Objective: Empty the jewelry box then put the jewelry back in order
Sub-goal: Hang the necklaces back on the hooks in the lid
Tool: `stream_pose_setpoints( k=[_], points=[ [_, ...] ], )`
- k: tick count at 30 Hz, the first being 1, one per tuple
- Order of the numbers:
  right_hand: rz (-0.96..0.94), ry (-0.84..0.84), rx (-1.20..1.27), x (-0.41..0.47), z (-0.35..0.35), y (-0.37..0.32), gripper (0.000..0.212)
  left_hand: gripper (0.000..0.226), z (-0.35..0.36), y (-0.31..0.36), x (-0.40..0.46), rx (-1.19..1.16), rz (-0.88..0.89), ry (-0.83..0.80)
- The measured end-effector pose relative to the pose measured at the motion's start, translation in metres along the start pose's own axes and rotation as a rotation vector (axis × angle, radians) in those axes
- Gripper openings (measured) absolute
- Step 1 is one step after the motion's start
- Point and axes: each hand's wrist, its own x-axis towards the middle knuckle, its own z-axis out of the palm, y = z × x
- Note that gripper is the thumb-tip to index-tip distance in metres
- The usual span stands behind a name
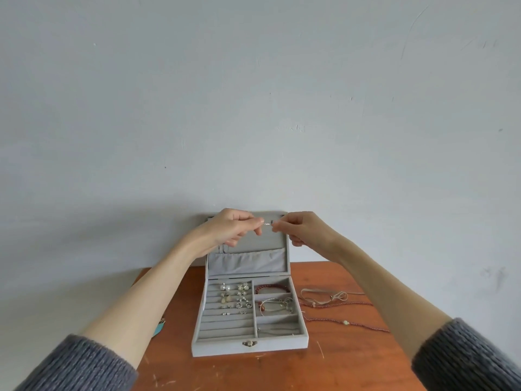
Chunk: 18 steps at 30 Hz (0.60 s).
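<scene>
Both hands up at open jewelry box lid; left hand and right hand fingers pinch a small silver piece between them.

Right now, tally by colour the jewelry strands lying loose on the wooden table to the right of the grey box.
Beige cord necklace: 1
Dark red beaded strands: 2, the lower one with a pale bead; whether they join into one necklace cannot be told
Total: 3
</scene>
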Motion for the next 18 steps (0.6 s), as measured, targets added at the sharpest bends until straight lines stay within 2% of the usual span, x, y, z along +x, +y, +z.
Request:
stream_pose_setpoints(
  k=[4, 7, 10, 13, 18],
  points=[
    [0.039, 0.057, -0.027, 0.019, 0.014, 0.019, 0.022, 0.032, -0.006, -0.025, 0.007, 0.009, -0.085, 0.003],
    [0.068, 0.108, -0.095, 0.034, 0.027, 0.036, 0.025, 0.039, -0.004, -0.051, 0.020, 0.207, -0.111, 0.159],
    [0.069, 0.177, -0.189, 0.053, 0.041, 0.047, 0.024, 0.042, -0.003, -0.077, 0.037, 0.414, -0.063, 0.330],
    [0.061, 0.255, -0.230, 0.075, 0.057, 0.055, 0.026, 0.047, -0.007, -0.095, 0.052, 0.510, -0.046, 0.510],
    [0.064, 0.423, -0.145, 0.105, 0.076, 0.061, 0.034, 0.047, -0.012, -0.100, 0.068, 0.709, -0.018, 0.704]
  ],
)
